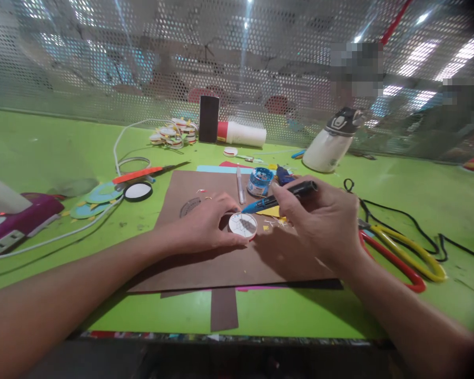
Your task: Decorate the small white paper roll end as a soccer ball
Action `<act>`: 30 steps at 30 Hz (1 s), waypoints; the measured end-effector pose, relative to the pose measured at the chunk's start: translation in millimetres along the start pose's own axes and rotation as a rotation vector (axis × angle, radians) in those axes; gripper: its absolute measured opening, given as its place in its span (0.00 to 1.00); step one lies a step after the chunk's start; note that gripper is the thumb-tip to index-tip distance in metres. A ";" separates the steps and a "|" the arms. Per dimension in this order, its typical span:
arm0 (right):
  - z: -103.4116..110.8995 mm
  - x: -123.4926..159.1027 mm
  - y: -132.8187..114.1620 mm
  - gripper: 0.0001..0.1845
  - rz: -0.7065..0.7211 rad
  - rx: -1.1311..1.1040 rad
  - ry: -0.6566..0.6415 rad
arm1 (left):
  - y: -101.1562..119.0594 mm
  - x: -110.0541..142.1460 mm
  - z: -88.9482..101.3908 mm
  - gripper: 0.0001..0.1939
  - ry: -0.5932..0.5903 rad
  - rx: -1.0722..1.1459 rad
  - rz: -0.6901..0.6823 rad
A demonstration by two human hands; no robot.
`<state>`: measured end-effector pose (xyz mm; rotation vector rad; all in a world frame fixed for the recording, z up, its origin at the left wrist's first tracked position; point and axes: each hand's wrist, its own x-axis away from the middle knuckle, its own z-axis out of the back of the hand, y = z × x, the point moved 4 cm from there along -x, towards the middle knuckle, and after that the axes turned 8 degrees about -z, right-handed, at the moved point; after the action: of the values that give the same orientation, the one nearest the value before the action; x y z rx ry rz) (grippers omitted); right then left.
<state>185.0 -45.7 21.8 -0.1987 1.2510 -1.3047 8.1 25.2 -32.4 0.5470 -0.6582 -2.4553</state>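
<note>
Between the thumb and fingers of my left hand (pixel 207 223) is a small round white disc (pixel 243 226) with dark lines drawn on its face and a reddish edge. My right hand (pixel 324 223) grips a blue marker pen (pixel 276 197) with a black rear end. Its tip meets the disc's upper rim, or hovers just over it; I cannot tell which. Beneath both hands lies a brown sheet (pixel 221 268). A blue open jar (pixel 259 182) and a thin white pen-like stick (pixel 240 185) are just beyond the disc.
Scissors (pixel 403 252) with red and yellow handles lie at right beside a black cord (pixel 406 218). At left are an orange-handled cutter (pixel 138 175), a black-rimmed round lid (pixel 138 191) and a purple power strip (pixel 19 221). Behind stand a phone (pixel 209 119) and a white bottle (pixel 329 147).
</note>
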 end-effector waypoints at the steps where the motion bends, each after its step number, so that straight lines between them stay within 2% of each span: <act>1: -1.1 0.3 1.2 0.16 -0.003 0.000 -0.022 | -0.1 0.1 -0.3 0.24 0.002 0.006 0.002; 5: -4.6 1.4 6.9 0.15 -0.012 0.014 -0.063 | -1.1 0.6 -1.4 0.25 0.009 0.019 0.009; 9: -7.0 2.3 10.9 0.15 -0.017 0.034 -0.063 | -2.4 1.0 -1.9 0.27 0.008 0.011 0.042; 25: -11.1 2.2 13.7 0.12 0.002 0.027 -0.068 | -1.4 -0.7 -2.4 0.27 0.002 0.022 0.035; 30: -12.9 2.9 17.5 0.13 -0.045 -0.013 -0.099 | -1.3 -0.3 -2.8 0.26 0.008 0.021 0.039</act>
<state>185.0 -35.4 2.4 -0.2983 1.1766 -1.3097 9.2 25.4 -35.4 0.5467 -0.6852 -2.4113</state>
